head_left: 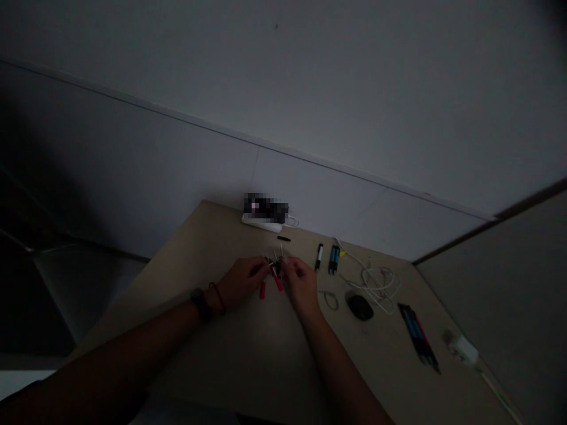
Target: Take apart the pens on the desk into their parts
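Note:
My left hand [250, 274] and my right hand [300, 282] are close together over the table, fingertips pinched. Between and around them lies a cluster of small dark parts [278, 267] with thin pale rods sticking up. A red tube-like piece [277, 280] slants beneath the fingertips, and a shorter red piece [263, 290] lies just beside my left fingers. In the dim light I cannot make out which small part each hand pinches. A short black stick [284, 238] lies beyond the hands.
At the back stands a white block [261, 223] with a blurred dark object on it. To the right are a white-and-black pen [319, 257], blue-and-black pens [333, 260], a white cable [376, 287], a grey loop [330, 300], a black mouse [359, 307], more pens [416, 333] and a white plug block [465, 349].

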Tool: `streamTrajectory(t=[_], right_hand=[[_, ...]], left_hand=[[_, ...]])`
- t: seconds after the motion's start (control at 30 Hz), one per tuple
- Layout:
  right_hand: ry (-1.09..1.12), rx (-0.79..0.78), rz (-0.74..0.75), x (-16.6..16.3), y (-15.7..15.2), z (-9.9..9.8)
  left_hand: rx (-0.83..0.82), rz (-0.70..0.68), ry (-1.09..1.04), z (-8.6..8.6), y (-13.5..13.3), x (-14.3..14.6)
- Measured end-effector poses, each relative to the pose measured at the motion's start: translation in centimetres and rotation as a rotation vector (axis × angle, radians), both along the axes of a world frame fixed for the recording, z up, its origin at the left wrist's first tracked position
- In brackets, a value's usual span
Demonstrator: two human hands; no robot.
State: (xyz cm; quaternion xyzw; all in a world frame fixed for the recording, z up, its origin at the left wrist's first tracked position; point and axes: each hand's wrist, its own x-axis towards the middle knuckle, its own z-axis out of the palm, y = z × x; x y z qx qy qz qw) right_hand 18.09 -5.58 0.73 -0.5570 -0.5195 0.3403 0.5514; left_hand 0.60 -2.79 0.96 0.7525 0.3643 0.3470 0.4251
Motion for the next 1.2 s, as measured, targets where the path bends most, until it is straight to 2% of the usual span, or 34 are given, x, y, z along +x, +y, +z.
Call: streamTrajectory(t=[0.13,0.53,0.7,0.8,0.93,1.2], right_hand=[[0.003,-0.007,0.044,-0.4,0.0,-0.3],[0.138,-0.005,-0.013,0.3,0.5,-0.8],[0.209,0.031,-0.161,0.9,1.0,-0.9],[0.08,0.009,-0.198,0.9,1.0,-0.9],[-0.109,0.012,-0.14,0.4,0.7,-0.9],[-0.32,-0.02,-0.079,0.4,0.5,-1.3]], left_hand=[[0.029,-0.001,0.024,-0.2,0.1,0.0],[0.043,-0.053,0.062,0.1,0.0,0.0],[0.042,-0.037,0.069,0.1,0.0,0.0],[0.048,-0.016,0.073,0.2,0.0,0.0],[0.05,-0.007,0.065,0.2,0.0,0.0],[0.05,-0.02,0.058,-0.1,0.1,0.0]])
